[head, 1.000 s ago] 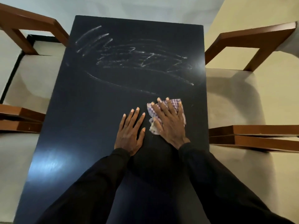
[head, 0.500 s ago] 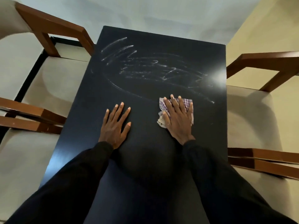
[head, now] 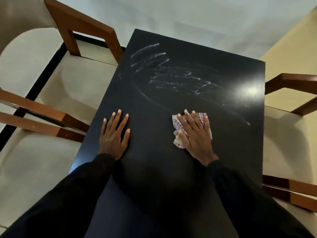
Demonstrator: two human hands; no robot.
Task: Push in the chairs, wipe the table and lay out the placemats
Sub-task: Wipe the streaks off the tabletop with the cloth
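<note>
A dark rectangular table (head: 180, 93) fills the middle of the view, with pale wipe streaks (head: 171, 73) across its far half. My right hand (head: 194, 133) lies flat on a small purple-checked cloth (head: 202, 116), fingers straight, pressing it onto the tabletop right of centre. My left hand (head: 114, 134) rests flat on the bare table surface to the left, fingers spread. Cushioned chairs with brown wooden frames stand on both sides: left chairs (head: 51, 93) and right chairs (head: 289, 134), their seats tucked against the table edges.
Wooden armrests (head: 85, 26) of the left chair reach the table's far left corner. A bright light glare (head: 247, 90) sits near the table's far right edge. A pale wall runs behind the table, with a yellow wall (head: 291, 45) on the right.
The view has shifted so the table sits further right. My left hand has slid to the left, away from my right hand. The cloth hand stays in about the same spot on the table.
</note>
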